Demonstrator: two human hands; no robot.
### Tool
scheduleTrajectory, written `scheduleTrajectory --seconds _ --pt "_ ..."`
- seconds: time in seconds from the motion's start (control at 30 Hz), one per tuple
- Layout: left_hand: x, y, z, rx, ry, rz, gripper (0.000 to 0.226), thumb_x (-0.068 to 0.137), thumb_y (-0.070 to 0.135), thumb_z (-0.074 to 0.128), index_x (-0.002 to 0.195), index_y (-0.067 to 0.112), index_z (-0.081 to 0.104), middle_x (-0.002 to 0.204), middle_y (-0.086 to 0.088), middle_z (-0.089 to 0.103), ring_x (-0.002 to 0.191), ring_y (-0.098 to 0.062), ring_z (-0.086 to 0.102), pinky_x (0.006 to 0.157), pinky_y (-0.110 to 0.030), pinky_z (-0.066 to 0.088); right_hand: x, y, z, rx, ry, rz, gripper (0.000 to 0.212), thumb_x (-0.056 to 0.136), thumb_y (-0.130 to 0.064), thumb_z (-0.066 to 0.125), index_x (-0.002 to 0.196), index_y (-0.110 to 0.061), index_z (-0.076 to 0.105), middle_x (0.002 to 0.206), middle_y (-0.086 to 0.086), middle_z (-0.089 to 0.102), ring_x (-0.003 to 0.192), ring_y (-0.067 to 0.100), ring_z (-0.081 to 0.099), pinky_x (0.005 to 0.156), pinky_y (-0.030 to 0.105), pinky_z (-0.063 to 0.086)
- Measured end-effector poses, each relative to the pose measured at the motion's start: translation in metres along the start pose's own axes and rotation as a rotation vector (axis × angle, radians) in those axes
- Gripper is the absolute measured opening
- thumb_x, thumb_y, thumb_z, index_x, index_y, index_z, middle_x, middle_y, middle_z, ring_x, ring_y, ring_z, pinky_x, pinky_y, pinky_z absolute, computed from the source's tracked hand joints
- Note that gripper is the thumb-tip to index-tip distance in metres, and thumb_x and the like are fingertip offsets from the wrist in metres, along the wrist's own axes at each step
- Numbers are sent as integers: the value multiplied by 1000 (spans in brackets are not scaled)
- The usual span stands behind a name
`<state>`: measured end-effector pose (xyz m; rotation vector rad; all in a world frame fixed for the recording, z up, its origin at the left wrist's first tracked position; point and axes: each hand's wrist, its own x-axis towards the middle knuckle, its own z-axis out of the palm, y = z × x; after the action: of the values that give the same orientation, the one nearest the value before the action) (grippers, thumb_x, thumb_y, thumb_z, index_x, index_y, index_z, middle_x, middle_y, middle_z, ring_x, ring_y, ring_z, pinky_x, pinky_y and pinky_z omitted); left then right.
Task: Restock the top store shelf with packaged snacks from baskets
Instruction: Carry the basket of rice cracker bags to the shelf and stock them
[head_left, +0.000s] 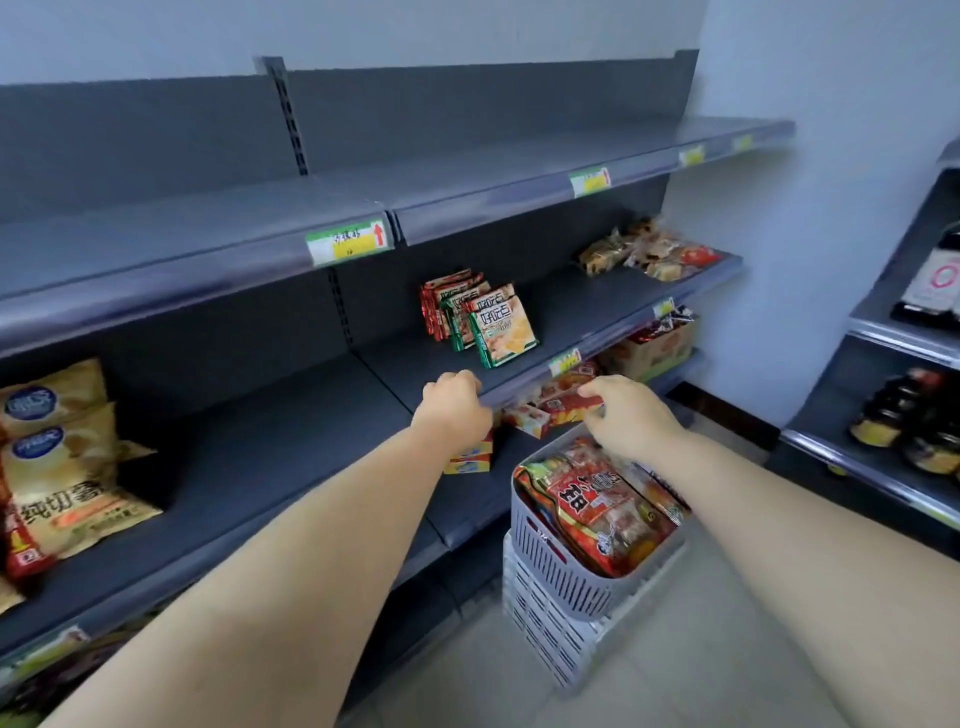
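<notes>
The top shelf is a bare dark-grey board with yellow-green price tags on its front edge. A grey slotted basket stands on the floor by the shelving, stacked on white baskets. It is full of red packaged snacks. My right hand hovers over the basket's far rim with relaxed fingers pointing down-left, close to small red packs on a lower shelf. My left hand is at the front edge of the middle shelf, fingers curled under; nothing shows in it.
The middle shelf carries green and red snack packs and wrapped pastries. Yellow chip bags lie on the left. A carton and yellow boxes sit lower. A rack of dark bottles stands on the right.
</notes>
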<state>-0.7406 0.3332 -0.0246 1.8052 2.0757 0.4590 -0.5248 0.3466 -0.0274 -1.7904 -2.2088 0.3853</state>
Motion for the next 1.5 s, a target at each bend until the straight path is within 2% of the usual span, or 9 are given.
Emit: scheduleTrajectory --seconds 0.2,0.37,0.5,0.6,0.7,0.87,1.2,1.33,1.5 --pt "51 -4 72 -141 -177 -105 35 93 23 60 124 8 58 127 -11 59 117 -30 55 94 -34 48 28 64 36 -63 -154 150 42 94 -31 60 135 -26 57 135 0 59 119 24 58 91 32 48" --pt "91 -9 119 -284 -268 -227 11 90 14 60 92 5 66 98 -10 64 96 -28 60 81 -32 49 49 93 53 -151 -228 150 32 94 -16 55 124 -20 64 125 3 64 117 26 58 92 33 47" --pt "108 -11 150 -369 -329 -328 35 88 12 60 56 13 43 60 -2 43 57 -15 42 50 -24 33 58 112 71 -162 -310 177 38 93 -14 52 130 -19 60 130 6 62 119 25 56 98 36 47" --pt "117 -18 163 -432 -370 -397 40 86 13 62 53 12 40 53 -3 40 50 -16 39 52 -24 33 62 121 88 -154 -352 172 37 93 -15 49 128 -19 62 130 6 61 118 23 56 99 35 47" --pt "125 -30 172 -515 -361 -487 31 86 15 65 60 12 50 56 -2 48 52 -15 45 52 -24 37 69 127 106 -171 -421 148 38 94 -17 50 131 -22 59 136 5 57 122 24 54 103 38 46" --pt "129 -42 195 -563 -305 -648 43 86 12 63 55 15 33 55 -1 31 49 -16 27 51 -25 26 80 134 128 -158 -463 96 40 94 -18 55 134 -21 57 140 2 55 126 21 53 105 35 46" --pt "136 -4 239 -765 -199 -908 19 80 19 73 80 12 56 77 -11 54 69 -22 51 65 -32 46 138 190 135 -95 -545 -28 42 92 -16 57 134 -20 57 135 3 60 122 22 56 103 37 45" --pt "136 26 265 -744 -112 -978 26 78 27 79 71 12 59 76 -12 65 69 -27 62 70 -30 51 164 224 125 -77 -558 -125 36 94 -17 56 130 -19 61 135 0 59 124 21 54 101 31 44" --pt "138 49 298 -755 -40 -1121 47 85 35 74 117 2 65 104 -7 68 89 -25 64 86 -32 53 190 267 113 -114 -589 -189 29 96 -17 52 122 -22 63 131 -5 61 124 18 52 110 36 33"
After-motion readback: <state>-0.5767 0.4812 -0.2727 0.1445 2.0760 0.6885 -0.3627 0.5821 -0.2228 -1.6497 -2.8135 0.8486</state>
